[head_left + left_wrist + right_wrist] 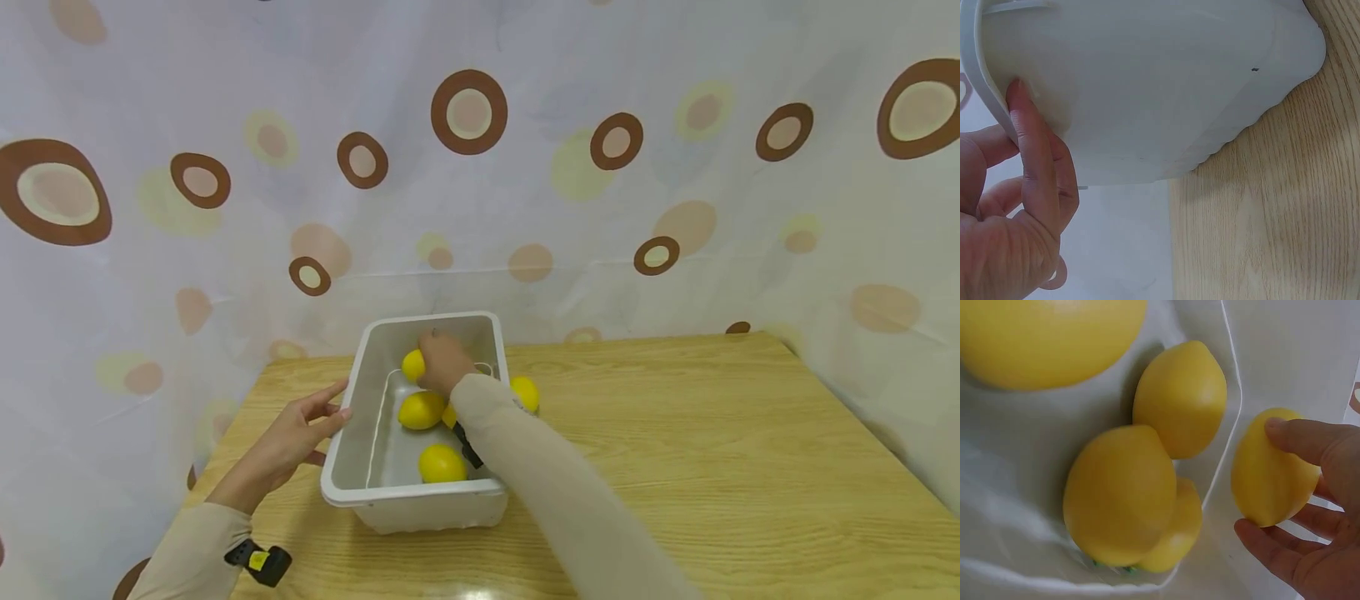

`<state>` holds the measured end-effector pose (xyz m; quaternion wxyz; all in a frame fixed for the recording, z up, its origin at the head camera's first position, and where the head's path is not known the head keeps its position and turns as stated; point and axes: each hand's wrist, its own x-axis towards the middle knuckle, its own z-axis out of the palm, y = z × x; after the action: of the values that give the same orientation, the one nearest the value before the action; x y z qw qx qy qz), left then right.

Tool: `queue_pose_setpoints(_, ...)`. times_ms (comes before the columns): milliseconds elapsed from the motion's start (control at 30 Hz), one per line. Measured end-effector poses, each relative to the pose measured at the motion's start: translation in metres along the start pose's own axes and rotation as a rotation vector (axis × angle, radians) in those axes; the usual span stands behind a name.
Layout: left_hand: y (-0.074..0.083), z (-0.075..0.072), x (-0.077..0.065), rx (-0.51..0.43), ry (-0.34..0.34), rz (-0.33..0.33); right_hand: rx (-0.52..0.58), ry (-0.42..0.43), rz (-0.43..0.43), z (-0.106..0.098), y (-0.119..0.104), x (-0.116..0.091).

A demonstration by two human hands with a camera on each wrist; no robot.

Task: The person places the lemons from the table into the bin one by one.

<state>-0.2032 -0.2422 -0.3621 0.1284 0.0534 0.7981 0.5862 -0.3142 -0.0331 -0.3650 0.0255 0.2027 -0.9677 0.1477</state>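
A white plastic bin stands on the table. My left hand holds its left rim; in the left wrist view the fingers lie against the outer wall. Reaching inside the bin near its far end, my right hand grips a yellow lemon between thumb and fingers. Several other lemons lie on the bin floor, among them one at the middle and one by the near wall. The right forearm hides part of the bin's right side in the head view.
Another lemon sits on the wooden table, just outside the bin's right wall. Behind the table hangs a pale curtain with brown ringed spots.
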Motion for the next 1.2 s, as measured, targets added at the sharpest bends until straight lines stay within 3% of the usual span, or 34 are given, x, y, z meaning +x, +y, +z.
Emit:
queue_pose_setpoints(267,0.002,0.003,0.001,0.006,-0.001,0.008,-0.021,-0.078,0.054,0.007,-0.005,-0.005)
queue_pose_setpoints(667,0.001,0.001,0.001,-0.006,0.004,0.002,-0.071,-0.042,0.070,0.014,-0.008,-0.005)
queue_pose_setpoints(1200,-0.001,-0.003,0.002,-0.018,-0.006,-0.002,-0.130,-0.078,0.049,0.029,-0.004,0.004)
